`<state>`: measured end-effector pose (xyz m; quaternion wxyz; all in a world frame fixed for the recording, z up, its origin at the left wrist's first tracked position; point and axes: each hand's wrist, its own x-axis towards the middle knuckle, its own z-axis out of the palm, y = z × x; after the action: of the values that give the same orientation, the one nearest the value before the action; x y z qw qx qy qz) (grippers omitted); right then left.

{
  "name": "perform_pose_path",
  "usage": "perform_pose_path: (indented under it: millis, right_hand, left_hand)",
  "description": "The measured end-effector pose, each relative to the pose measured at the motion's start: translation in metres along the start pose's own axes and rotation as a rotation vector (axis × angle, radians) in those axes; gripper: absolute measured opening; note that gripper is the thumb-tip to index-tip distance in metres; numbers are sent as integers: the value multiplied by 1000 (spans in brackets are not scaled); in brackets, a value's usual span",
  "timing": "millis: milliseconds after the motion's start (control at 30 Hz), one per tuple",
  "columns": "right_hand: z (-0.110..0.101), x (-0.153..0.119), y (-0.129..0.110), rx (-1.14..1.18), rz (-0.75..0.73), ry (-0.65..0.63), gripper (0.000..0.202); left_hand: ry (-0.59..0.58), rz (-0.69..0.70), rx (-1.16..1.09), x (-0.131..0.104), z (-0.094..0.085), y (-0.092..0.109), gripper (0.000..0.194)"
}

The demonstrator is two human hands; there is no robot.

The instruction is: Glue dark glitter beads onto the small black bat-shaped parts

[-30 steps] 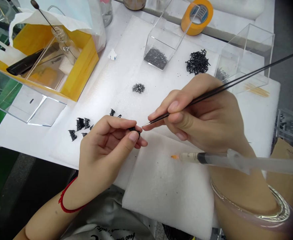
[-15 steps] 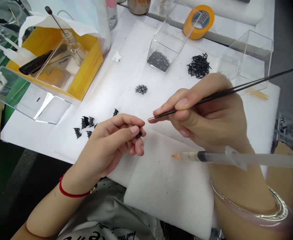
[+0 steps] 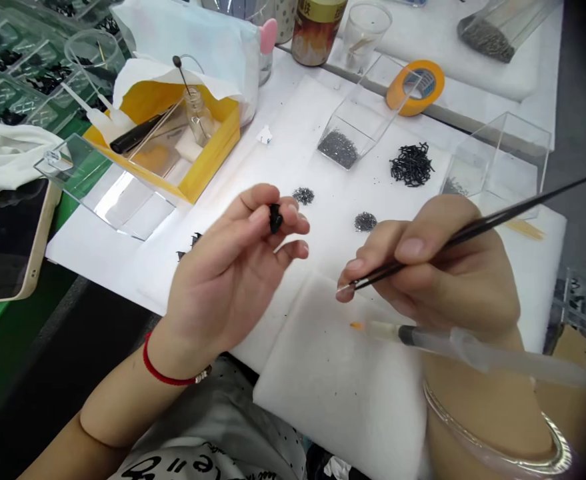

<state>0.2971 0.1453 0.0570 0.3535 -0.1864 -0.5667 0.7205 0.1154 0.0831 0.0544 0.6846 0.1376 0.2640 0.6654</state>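
Observation:
A small black part (image 3: 275,218) is pinched between the thumb and fingers of my left hand (image 3: 223,293), palm turned up; its exact kind is too small to make out. My right hand (image 3: 457,273) is closed around black tweezers (image 3: 477,232), their tips apart from the left hand, to its lower right. A tiny glint shows near the tips, too small to name. Under the right hand runs a clear-barrelled brush pen (image 3: 433,337) with an orange tip; how it is held is hidden. More black parts (image 3: 196,238) lie partly hidden behind my left hand.
Piles of tiny dark pieces (image 3: 365,221) and black bent bits (image 3: 411,165) lie on white foam (image 3: 343,360). Clear boxes (image 3: 340,148), orange tape (image 3: 435,87) and a brown jar (image 3: 317,33) stand behind. At left are a yellow tray (image 3: 213,157) and a phone (image 3: 10,240).
My left hand has turned palm up and raised the black part into view. My right hand, with the tweezers, has drawn away toward the lower right. The whole view has shifted.

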Motion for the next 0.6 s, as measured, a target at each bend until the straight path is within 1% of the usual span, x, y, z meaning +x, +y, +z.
perform_pose_path:
  millis: [67, 100, 233, 267, 333, 400, 433, 500, 600]
  right_hand:
    - [0, 2, 1, -16, 37, 38, 11]
    - [1, 4, 2, -27, 53, 57, 10]
    - [4, 10, 5, -81, 107, 186, 6]
    - [4, 12, 6, -102, 113, 247, 6]
    - [2, 14, 11, -189, 110, 413, 7]
    - [-1, 17, 16, -284, 105, 565, 8]
    - [-2, 18, 19, -317, 109, 617, 9]
    - [-4, 20, 23, -339, 132, 661, 11]
    - [-2, 22, 25, -369, 151, 659, 13]
  left_hand:
    - [5, 77, 93, 0, -3, 7, 12]
    - [10, 92, 118, 0, -4, 11, 11]
    - [74, 101, 174, -4, -10, 25, 12]
    - [93, 108, 202, -6, -12, 28, 12]
    - [118, 116, 261, -10, -15, 29, 13]
    - [104, 119, 312, -13, -18, 28, 13]
    - [84, 116, 328, -13, -20, 26, 12]
    - [48, 102, 348, -14, -22, 22, 12]
    - [32, 44, 381, -16, -25, 15, 10]
